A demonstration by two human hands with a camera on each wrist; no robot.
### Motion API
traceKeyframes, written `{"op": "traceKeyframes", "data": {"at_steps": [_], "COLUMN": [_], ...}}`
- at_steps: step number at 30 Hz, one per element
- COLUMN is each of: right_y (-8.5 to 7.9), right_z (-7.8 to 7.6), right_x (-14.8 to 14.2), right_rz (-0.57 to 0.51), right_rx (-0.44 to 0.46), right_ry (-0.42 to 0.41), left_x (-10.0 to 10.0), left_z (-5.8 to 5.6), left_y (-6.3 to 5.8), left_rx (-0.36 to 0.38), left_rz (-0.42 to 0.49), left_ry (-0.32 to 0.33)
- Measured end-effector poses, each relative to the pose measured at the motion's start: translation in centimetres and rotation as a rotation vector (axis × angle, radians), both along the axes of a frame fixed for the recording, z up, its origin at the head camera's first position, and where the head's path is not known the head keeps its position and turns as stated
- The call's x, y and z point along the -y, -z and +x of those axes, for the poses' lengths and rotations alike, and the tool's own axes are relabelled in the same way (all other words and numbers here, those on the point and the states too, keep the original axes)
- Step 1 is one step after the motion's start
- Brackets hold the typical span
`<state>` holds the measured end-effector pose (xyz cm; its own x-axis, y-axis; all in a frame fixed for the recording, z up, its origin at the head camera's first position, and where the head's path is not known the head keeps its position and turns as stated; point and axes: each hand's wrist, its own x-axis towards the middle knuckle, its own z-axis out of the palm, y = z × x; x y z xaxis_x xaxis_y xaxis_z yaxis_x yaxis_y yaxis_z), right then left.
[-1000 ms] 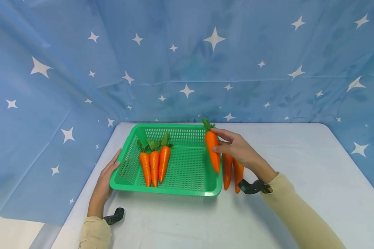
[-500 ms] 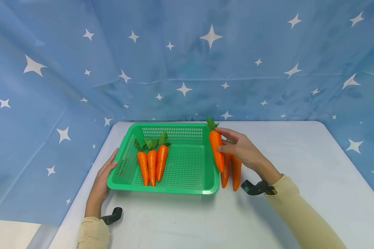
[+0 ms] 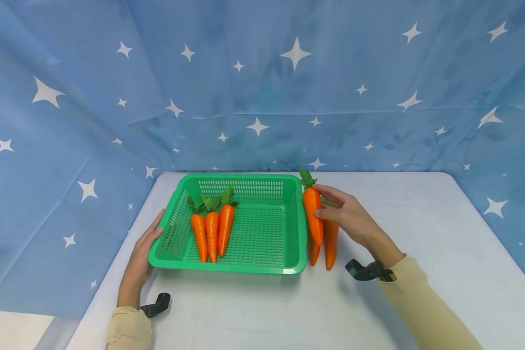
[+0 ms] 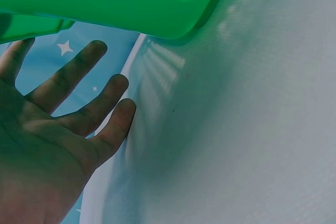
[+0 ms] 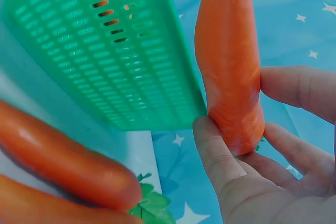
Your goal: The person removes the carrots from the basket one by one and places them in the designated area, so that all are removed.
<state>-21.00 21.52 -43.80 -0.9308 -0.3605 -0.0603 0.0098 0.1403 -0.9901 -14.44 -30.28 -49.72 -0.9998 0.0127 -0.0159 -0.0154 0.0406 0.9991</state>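
Fingers [image 5: 299,86] of our right hand [image 3: 350,215] are pinching a carrot [image 3: 313,214] above two loose carrots [image 3: 331,245], just outside the green basket [image 3: 227,266], possibly brushing it. Our left hand [image 3: 140,257], fingers spread, is resting against the basket. We are seemingly mid-carry, the next move needing a steady grip.

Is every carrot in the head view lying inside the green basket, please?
No: the right hand holds one carrot, and two more carrots lie on the table beside the green basket.
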Motion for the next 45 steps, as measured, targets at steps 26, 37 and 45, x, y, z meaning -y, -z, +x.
{"op": "traceKeyframes", "data": {"at_steps": [26, 37, 45], "right_y": [2.5, 3.9, 4.8], "right_z": [1.2, 1.2, 1.2], "right_x": [-6.4, -7.1, -7.5], "right_rz": [0.000, 0.054, 0.077], "right_rx": [0.013, 0.050, 0.064], "right_ry": [0.078, 0.103, 0.114], "left_x": [-0.1, -0.2, -0.2], "left_z": [0.0, 0.1, 0.1], "left_y": [0.1, 0.0, 0.0], "left_rx": [-0.002, 0.014, 0.020], "left_rz": [0.013, 0.018, 0.018], "left_ry": [0.000, -0.014, -0.009]}}
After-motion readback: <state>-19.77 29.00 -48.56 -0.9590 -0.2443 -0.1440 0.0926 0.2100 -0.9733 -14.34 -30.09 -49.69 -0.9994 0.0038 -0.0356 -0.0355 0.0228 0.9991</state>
